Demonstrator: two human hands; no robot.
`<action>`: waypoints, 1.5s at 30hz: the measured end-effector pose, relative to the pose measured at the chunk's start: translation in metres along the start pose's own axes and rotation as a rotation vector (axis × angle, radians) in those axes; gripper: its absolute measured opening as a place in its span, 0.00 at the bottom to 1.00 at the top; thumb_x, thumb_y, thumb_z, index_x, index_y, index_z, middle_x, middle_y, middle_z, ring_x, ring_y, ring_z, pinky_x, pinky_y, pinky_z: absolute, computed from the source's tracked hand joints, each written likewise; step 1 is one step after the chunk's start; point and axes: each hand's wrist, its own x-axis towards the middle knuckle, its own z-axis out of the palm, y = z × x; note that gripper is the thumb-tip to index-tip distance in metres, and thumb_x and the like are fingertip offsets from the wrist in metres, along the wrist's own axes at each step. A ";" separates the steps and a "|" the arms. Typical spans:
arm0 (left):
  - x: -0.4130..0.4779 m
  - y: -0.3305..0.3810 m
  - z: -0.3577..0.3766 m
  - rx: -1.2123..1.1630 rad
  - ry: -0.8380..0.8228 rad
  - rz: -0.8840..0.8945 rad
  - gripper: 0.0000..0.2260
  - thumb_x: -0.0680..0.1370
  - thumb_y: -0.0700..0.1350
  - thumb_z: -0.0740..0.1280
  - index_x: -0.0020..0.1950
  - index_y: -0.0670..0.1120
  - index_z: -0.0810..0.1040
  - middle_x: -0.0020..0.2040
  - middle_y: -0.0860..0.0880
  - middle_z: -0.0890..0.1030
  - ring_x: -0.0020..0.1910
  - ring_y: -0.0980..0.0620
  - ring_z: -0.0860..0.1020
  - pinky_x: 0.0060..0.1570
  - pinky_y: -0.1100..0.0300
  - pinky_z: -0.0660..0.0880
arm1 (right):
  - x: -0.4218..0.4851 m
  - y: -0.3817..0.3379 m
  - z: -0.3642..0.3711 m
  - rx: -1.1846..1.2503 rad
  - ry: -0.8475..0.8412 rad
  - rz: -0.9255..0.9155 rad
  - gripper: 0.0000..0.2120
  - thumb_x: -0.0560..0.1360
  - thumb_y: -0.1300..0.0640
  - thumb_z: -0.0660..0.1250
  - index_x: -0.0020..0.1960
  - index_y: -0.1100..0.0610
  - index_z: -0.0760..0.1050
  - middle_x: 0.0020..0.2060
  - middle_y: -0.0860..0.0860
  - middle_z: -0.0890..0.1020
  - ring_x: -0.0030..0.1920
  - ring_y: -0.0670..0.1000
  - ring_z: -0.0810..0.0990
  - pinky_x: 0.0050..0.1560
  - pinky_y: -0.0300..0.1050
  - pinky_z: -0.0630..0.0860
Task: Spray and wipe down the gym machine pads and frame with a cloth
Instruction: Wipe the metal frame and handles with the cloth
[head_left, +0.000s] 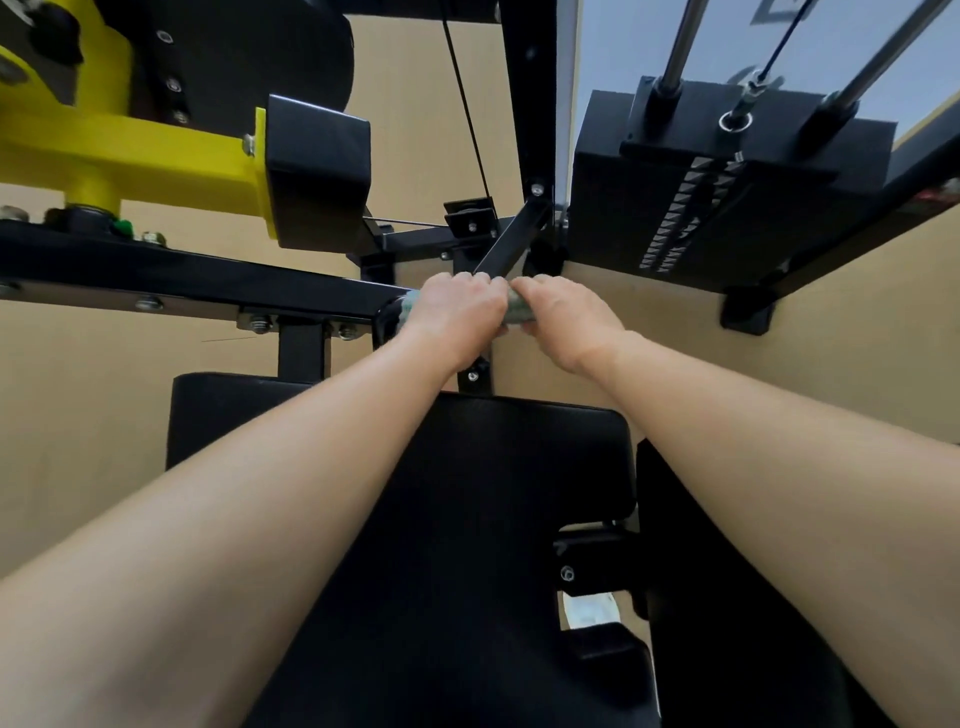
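Observation:
My left hand (452, 314) and my right hand (563, 319) meet over the black frame of the gym machine, just beyond the black seat pad (509, 493). Both are closed around a rolled grey-green cloth (514, 309). A bit of the cloth shows between the hands and another bit pokes out left of my left hand. The cloth lies against the end of the horizontal black frame bar (218, 283), where a diagonal black strut (511, 244) comes down. No spray bottle is in view.
A yellow lever arm (156, 156) with a black block pad (317, 171) hangs at upper left. The black weight stack (727, 187) with chrome guide rods stands at upper right. A cable (465, 109) runs down the middle. Tan floor lies around the machine.

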 end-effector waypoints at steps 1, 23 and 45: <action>0.003 0.005 -0.001 0.005 -0.004 0.006 0.16 0.84 0.52 0.64 0.66 0.43 0.71 0.62 0.44 0.80 0.61 0.42 0.80 0.55 0.51 0.73 | -0.001 0.006 -0.001 -0.042 -0.002 0.006 0.17 0.80 0.61 0.68 0.68 0.55 0.72 0.60 0.54 0.79 0.62 0.57 0.77 0.63 0.52 0.72; -0.023 -0.028 0.033 0.053 0.288 -0.096 0.10 0.72 0.38 0.72 0.52 0.45 0.78 0.39 0.45 0.79 0.36 0.42 0.79 0.36 0.53 0.69 | 0.003 -0.027 0.011 -0.036 0.101 -0.018 0.22 0.78 0.61 0.70 0.70 0.56 0.72 0.61 0.54 0.80 0.62 0.57 0.77 0.69 0.52 0.69; -0.025 -0.014 0.039 0.122 0.414 0.065 0.16 0.80 0.41 0.57 0.65 0.42 0.76 0.47 0.44 0.81 0.43 0.42 0.80 0.43 0.49 0.74 | -0.005 -0.014 0.010 -0.157 0.157 -0.008 0.13 0.78 0.61 0.69 0.61 0.58 0.76 0.57 0.55 0.83 0.58 0.58 0.80 0.63 0.53 0.73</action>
